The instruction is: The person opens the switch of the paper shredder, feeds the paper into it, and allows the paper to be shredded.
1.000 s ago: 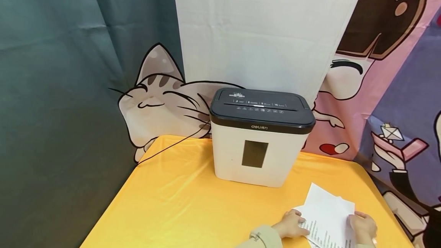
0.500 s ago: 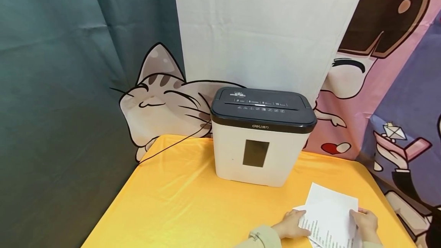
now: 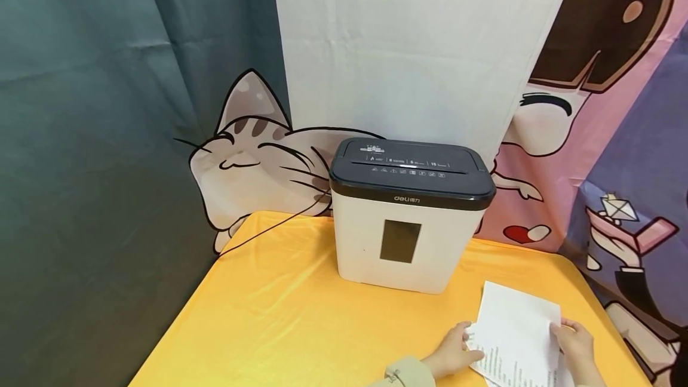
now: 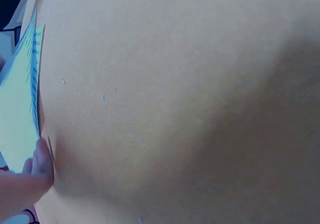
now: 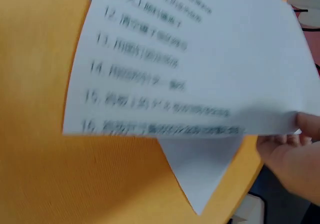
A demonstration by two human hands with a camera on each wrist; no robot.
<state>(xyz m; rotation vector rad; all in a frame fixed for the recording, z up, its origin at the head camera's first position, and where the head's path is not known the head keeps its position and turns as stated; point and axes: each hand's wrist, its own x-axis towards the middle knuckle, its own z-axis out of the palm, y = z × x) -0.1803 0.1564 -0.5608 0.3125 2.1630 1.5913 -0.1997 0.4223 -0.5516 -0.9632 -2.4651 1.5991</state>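
Note:
White sheets of paper [image 3: 518, 333] with printed lines lie overlapped at the table's front right. My left hand [image 3: 451, 352] is at their left edge, its thumb on the printed sheet and its fingers by the corner. In the left wrist view that hand [image 4: 37, 174] shows at the lower left, against the sheets [image 4: 16, 104]. My right hand [image 3: 576, 342] pinches the right edge of the top sheet, thumb on top. The right wrist view shows this printed sheet [image 5: 220, 69] raised over another sheet [image 5: 202, 169], with my right hand [image 5: 295, 154] at its corner.
A white paper shredder [image 3: 355, 237] with a dark top and a slot stands at the back of the yellow-covered table [image 3: 279, 315]. A thin black cord [image 3: 263, 232] runs from it to the left. Printed cloth [image 3: 376, 46] hangs behind.
My right hand has shifted slightly right and up with the top sheet, which now covers more of the sheet beneath. My left hand has stayed at the left edge with little movement.

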